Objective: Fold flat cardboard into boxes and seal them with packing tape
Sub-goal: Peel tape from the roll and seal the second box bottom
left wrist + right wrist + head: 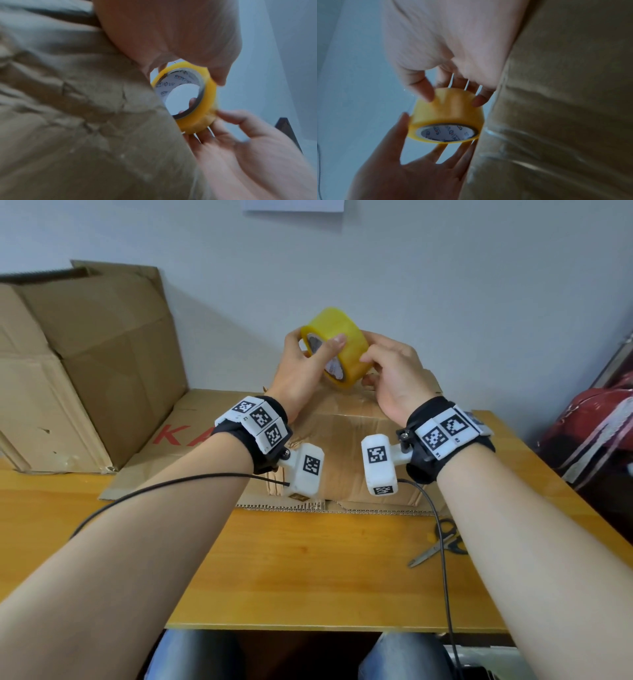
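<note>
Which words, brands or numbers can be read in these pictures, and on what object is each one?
"KA" in red, cut off by the left hand: on the flat cardboard lying on the table.
Blue and red print inside the tape roll: a logo, too blurred to read.
Black-and-white square codes on the wrist bands: patterns, and tiny labels too small to read.

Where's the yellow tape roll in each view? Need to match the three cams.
Head: tape roll upper centre, held between left hand and right hand, above the cardboard box.
Left wrist: right of centre, box on its left.
Right wrist: lower centre, box on its right.
Shared landmark: the roll's white printed core.
</note>
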A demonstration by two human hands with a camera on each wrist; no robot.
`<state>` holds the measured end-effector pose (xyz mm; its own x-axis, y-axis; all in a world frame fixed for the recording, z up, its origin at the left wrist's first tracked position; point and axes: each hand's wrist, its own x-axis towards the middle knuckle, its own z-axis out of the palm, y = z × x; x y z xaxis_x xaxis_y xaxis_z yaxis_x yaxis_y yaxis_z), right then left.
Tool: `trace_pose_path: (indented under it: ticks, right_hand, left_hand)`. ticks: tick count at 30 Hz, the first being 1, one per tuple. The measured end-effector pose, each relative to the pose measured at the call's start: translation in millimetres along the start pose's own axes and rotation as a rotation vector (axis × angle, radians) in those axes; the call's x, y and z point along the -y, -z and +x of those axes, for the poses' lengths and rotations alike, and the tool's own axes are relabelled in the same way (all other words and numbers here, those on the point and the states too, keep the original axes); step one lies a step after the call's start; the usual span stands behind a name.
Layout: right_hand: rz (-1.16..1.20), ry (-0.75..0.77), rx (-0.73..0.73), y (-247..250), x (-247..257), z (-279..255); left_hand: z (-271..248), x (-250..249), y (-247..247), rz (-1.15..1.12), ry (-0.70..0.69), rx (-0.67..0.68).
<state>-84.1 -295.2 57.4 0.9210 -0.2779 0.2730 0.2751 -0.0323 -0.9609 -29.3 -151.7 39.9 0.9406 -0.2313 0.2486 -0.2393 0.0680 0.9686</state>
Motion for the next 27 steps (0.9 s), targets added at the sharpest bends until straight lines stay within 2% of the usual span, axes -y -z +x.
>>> trace_pose_path:
  ticks: [3, 6, 9, 12, 15, 18, 27]
  right_hand:
    - [-0.139, 0.084, 0.074, 0, 10, -13]
    - [-0.271, 0.18, 0.103, 0, 20, -22]
    - [-0.417, 0.274, 0.048, 5, 28, -26]
    - [-0.551, 0.27, -0.004, 10, 36, -31]
    - [-0.634, 0.259, -0.016, 11, 43, -35]
    - [-0.692, 0.238, -0.039, 9, 48, -39]
    - [-0.742, 0.207, -0.037, 14, 56, -52]
  left_hand:
    - [-5, -10, 3, -0.143, 0.029, 0.026]
    - [-11, -15, 3, -0.19, 0.02, 0.096]
    - [-18, -20, 4, -0.077, -0.131, -0.011]
    - [-24, -24, 8, 0.065, -0.302, -0.069]
    - [-31, -27, 4, 0.055, -0.338, -0.022]
    - [-37, -34, -2, 0.061, -0.382, -0.041]
    - [-47, -50, -4, 0.088, -0.356, -0.038]
